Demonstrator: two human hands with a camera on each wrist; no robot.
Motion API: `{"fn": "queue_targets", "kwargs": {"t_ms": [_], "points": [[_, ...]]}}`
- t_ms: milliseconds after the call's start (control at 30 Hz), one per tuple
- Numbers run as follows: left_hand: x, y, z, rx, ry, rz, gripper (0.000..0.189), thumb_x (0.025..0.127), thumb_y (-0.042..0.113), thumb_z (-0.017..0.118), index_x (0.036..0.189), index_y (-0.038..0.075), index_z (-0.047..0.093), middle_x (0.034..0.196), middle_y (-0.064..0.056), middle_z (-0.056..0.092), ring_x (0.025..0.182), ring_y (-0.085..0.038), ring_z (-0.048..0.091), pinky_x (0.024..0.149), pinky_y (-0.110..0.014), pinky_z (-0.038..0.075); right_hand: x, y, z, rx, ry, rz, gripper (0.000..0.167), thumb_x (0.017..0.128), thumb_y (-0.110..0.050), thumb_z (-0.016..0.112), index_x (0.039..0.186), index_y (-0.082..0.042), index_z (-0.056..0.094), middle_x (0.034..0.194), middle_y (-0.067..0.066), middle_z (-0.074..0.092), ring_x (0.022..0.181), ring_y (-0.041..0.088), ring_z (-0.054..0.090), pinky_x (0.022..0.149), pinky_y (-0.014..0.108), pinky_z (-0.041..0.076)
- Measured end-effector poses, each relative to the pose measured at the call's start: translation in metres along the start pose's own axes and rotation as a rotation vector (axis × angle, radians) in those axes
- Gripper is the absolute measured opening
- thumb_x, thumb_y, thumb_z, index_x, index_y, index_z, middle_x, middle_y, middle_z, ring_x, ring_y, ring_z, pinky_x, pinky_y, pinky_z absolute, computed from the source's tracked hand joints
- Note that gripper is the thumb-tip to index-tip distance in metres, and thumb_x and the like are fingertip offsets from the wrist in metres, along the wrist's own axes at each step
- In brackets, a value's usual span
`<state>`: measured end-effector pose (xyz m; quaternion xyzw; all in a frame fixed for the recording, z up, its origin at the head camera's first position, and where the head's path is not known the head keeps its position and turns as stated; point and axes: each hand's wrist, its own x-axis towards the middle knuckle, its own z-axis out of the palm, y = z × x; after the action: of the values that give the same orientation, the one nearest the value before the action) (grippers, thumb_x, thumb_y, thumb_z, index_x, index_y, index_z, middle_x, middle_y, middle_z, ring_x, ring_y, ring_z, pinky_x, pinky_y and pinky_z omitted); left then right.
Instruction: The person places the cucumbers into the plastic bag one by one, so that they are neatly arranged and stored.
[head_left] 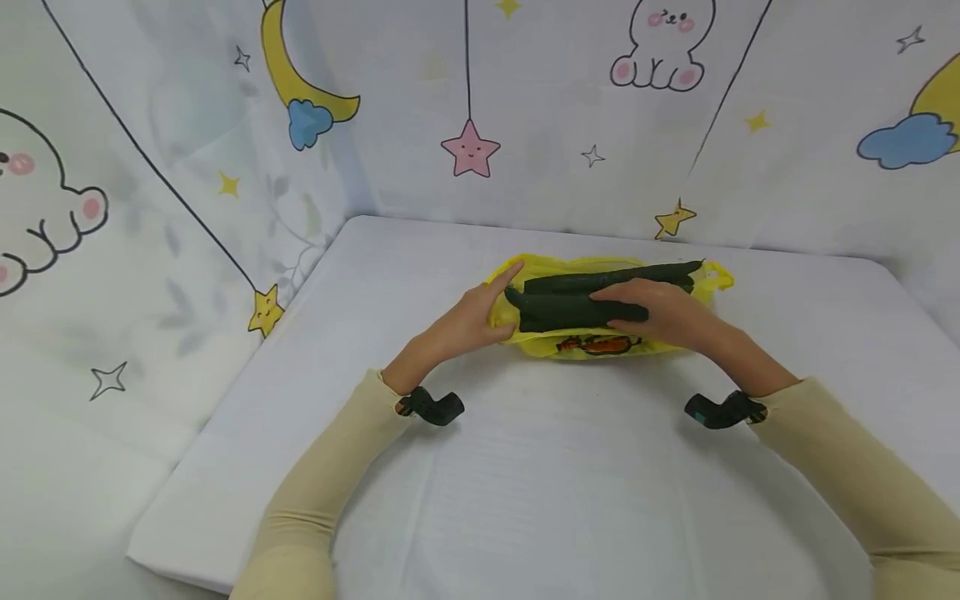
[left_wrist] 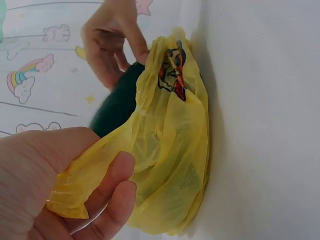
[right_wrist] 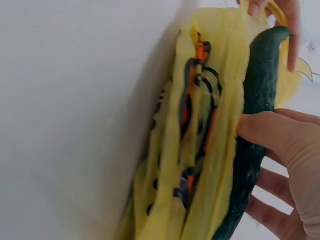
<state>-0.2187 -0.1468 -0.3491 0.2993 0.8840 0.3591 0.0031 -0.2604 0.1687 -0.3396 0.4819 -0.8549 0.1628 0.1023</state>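
Observation:
A yellow plastic bag [head_left: 540, 346] with an orange and black print lies on its side, its mouth spread along the top. Several dark green cucumbers [head_left: 562, 312] lie in it side by side. My left hand [head_left: 468, 321] is at the bag's left end; in the left wrist view its thumb and fingers pinch a handle of the bag [left_wrist: 172, 145]. My right hand [head_left: 663, 312] grips the nearest cucumber [right_wrist: 262, 70] around its right part, thumb on the near side and fingers over the far side. The cucumber's right end is hidden under that hand.
The bag lies toward the back of a white table [head_left: 540, 483]. A white cloth backdrop [head_left: 555, 108] with cartoon prints rises along the table's back and left edges. A loose yellow bag handle [head_left: 720, 276] sticks out at the right.

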Motion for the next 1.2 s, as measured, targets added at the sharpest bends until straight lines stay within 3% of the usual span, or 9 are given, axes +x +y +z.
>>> {"fn": "queue_targets", "kwargs": {"t_ms": [67, 167, 267, 333, 533, 600, 833, 1067, 1200], "points": [[0.0, 0.0, 0.0, -0.013, 0.001, -0.004, 0.086, 0.088, 0.003, 0.063, 0.157, 0.008, 0.012, 0.131, -0.018, 0.055, 0.061, -0.014, 0.052, 0.07, -0.028, 0.043, 0.0, -0.002, 0.003, -0.002, -0.03, 0.006, 0.046, 0.078, -0.003, 0.079, 0.122, -0.009, 0.066, 0.116, 0.01, 0.068, 0.102, 0.029, 0.064, 0.077, 0.044, 0.054], [0.0, -0.001, 0.001, -0.011, 0.006, 0.002, 0.087, 0.087, 0.001, 0.063, 0.157, 0.005, 0.011, 0.137, -0.018, 0.051, 0.08, -0.018, 0.059, 0.08, -0.032, 0.045, 0.001, -0.003, 0.005, -0.009, -0.058, 0.013, 0.044, 0.079, -0.005, 0.078, 0.122, -0.01, 0.067, 0.116, 0.01, 0.068, 0.102, 0.029, 0.064, 0.076, 0.044, 0.054], [0.0, 0.0, 0.001, 0.003, 0.014, 0.002, 0.088, 0.086, -0.002, 0.061, 0.157, 0.005, 0.009, 0.14, -0.02, 0.048, 0.085, -0.022, 0.052, 0.083, -0.036, 0.043, 0.0, -0.003, 0.005, -0.021, -0.06, 0.014, 0.044, 0.08, -0.005, 0.078, 0.122, -0.011, 0.067, 0.117, 0.011, 0.068, 0.102, 0.029, 0.064, 0.075, 0.044, 0.054], [0.0, 0.001, 0.001, 0.008, 0.023, -0.005, 0.088, 0.086, -0.003, 0.059, 0.157, 0.005, 0.008, 0.143, -0.02, 0.046, 0.08, -0.023, 0.051, 0.089, -0.04, 0.043, -0.001, -0.003, 0.005, -0.024, -0.06, 0.019, 0.045, 0.079, -0.005, 0.078, 0.122, -0.011, 0.067, 0.117, 0.01, 0.068, 0.102, 0.029, 0.064, 0.075, 0.044, 0.054], [0.0, 0.005, -0.001, 0.008, 0.058, -0.017, 0.089, 0.084, -0.004, 0.058, 0.157, 0.005, 0.007, 0.149, -0.019, 0.041, 0.085, -0.024, 0.048, 0.098, -0.045, 0.037, -0.004, 0.0, 0.003, 0.001, -0.09, 0.041, 0.045, 0.08, -0.004, 0.077, 0.124, -0.009, 0.066, 0.12, 0.012, 0.067, 0.109, 0.033, 0.062, 0.083, 0.049, 0.052], [-0.001, 0.007, -0.001, 0.009, 0.065, -0.011, 0.089, 0.084, -0.005, 0.058, 0.157, 0.004, 0.006, 0.15, -0.018, 0.041, 0.087, -0.023, 0.045, 0.089, -0.04, 0.039, -0.004, 0.0, 0.004, 0.009, -0.116, 0.058, 0.045, 0.081, -0.005, 0.076, 0.125, -0.008, 0.065, 0.121, 0.013, 0.067, 0.111, 0.034, 0.061, 0.086, 0.05, 0.051], [-0.002, 0.014, -0.003, -0.019, 0.081, 0.026, 0.089, 0.084, -0.007, 0.055, 0.157, 0.004, 0.005, 0.151, -0.014, 0.041, 0.057, -0.012, 0.035, 0.06, -0.024, 0.037, 0.001, 0.0, 0.002, 0.055, -0.199, 0.158, 0.043, 0.083, -0.006, 0.075, 0.125, -0.007, 0.066, 0.125, 0.014, 0.065, 0.117, 0.035, 0.058, 0.092, 0.051, 0.048], [-0.004, 0.018, -0.005, -0.027, 0.087, 0.035, 0.086, 0.086, -0.004, 0.057, 0.157, 0.005, 0.008, 0.149, -0.014, 0.044, 0.051, -0.008, 0.031, 0.056, -0.022, 0.035, 0.0, -0.001, 0.003, 0.104, -0.202, 0.198, 0.042, 0.084, -0.01, 0.075, 0.126, -0.009, 0.066, 0.126, 0.011, 0.065, 0.119, 0.034, 0.056, 0.094, 0.051, 0.047], [-0.005, 0.018, -0.005, -0.042, 0.109, 0.067, 0.084, 0.086, -0.004, 0.056, 0.157, 0.004, 0.012, 0.147, -0.014, 0.046, 0.052, -0.009, 0.03, 0.056, -0.022, 0.034, -0.001, 0.002, 0.006, 0.075, -0.173, 0.186, 0.042, 0.085, -0.011, 0.075, 0.126, -0.011, 0.066, 0.125, 0.01, 0.066, 0.118, 0.032, 0.057, 0.092, 0.05, 0.048]]}}
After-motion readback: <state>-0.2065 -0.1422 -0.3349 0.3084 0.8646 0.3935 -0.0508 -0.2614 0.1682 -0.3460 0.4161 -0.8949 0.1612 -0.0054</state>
